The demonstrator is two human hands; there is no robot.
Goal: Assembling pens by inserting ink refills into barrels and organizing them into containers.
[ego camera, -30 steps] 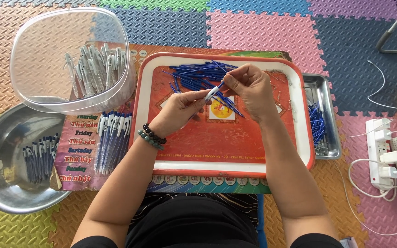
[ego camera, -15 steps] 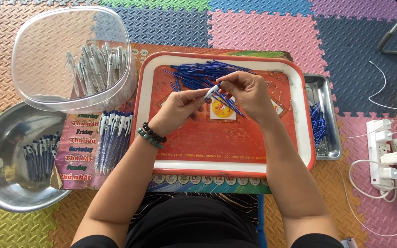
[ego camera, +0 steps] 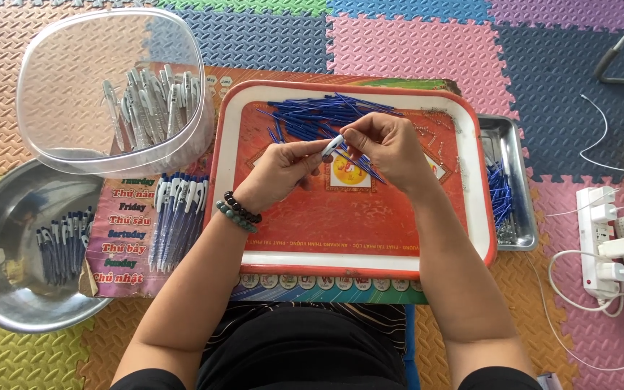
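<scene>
Over the red tray (ego camera: 355, 238) my left hand (ego camera: 279, 170) pinches a small white and grey pen barrel (ego camera: 333, 146). My right hand (ego camera: 388, 148) meets it from the right, fingers closed on a thin blue refill (ego camera: 361, 166) that points down to the right. A pile of blue refills (ego camera: 319, 115) lies at the tray's far edge, just behind both hands. A beaded bracelet sits on my left wrist.
A clear plastic tub (ego camera: 110, 87) with grey pen parts stands at the far left. Blue and white pens (ego camera: 178, 217) lie in a row beside the tray. A steel bowl (ego camera: 9, 289) holds several pens. A small steel tray (ego camera: 507, 188) holds more refills. A power strip (ego camera: 601, 238) lies at the right.
Both hands have come closer together and dropped slightly toward the tray's middle; the refill's end has moved into the barrel's tip.
</scene>
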